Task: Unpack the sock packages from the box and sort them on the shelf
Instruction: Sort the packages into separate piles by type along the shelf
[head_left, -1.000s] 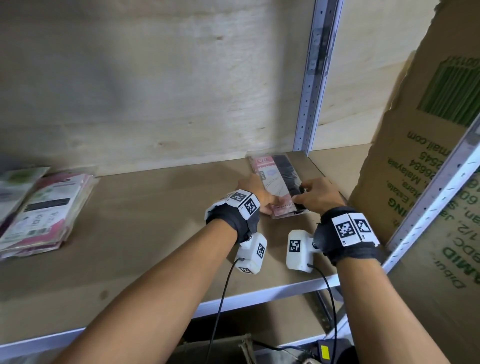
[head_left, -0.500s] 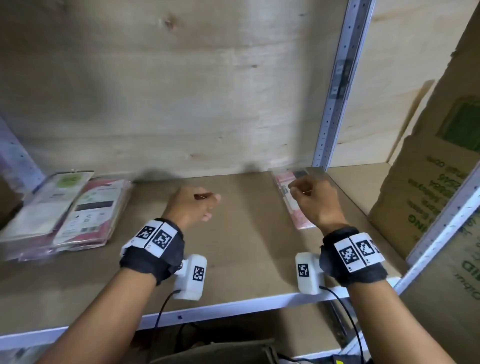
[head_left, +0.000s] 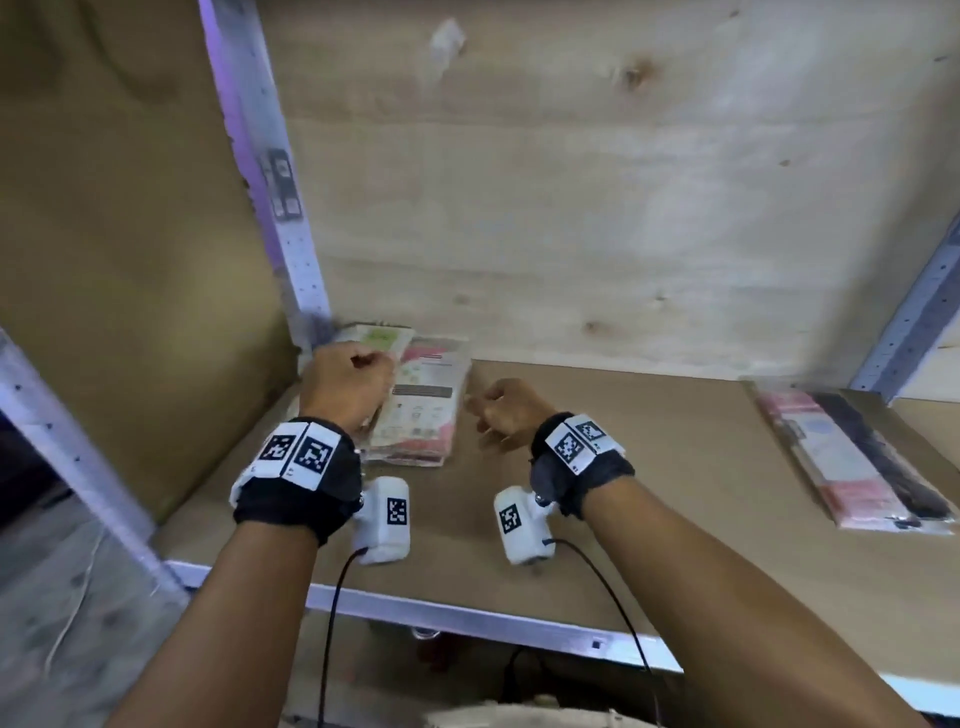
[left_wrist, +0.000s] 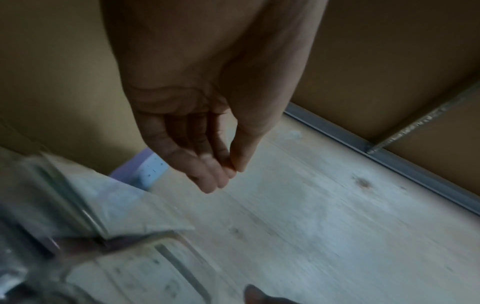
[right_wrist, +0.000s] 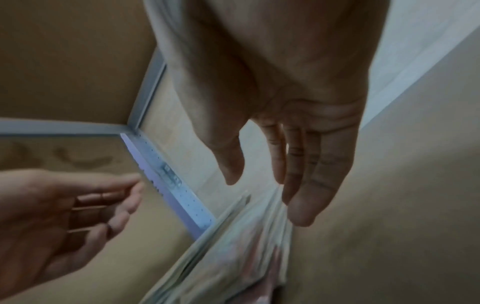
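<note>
A stack of sock packages (head_left: 426, 415) with pink and green labels lies at the back left of the wooden shelf (head_left: 649, 493). My left hand (head_left: 369, 364) hovers over the stack's left part, fingers loosely bent, thumb near the fingertips, holding nothing (left_wrist: 226, 176). My right hand (head_left: 480, 410) is just right of the stack, with relaxed fingers (right_wrist: 306, 185) above its edge (right_wrist: 233, 257), also empty. A pink and black sock package (head_left: 852, 462) lies alone at the shelf's right end. The box is out of view.
A perforated metal upright (head_left: 270, 182) stands behind the stack, with a brown cardboard panel (head_left: 119, 234) to its left. A plywood back wall (head_left: 571, 208) closes the shelf. The metal front rail (head_left: 467, 618) runs below my wrists. Bare board lies between the stack and the right package.
Both hands let go of the pink and black package at the right and moved left to the stack. The view swung left with them.
</note>
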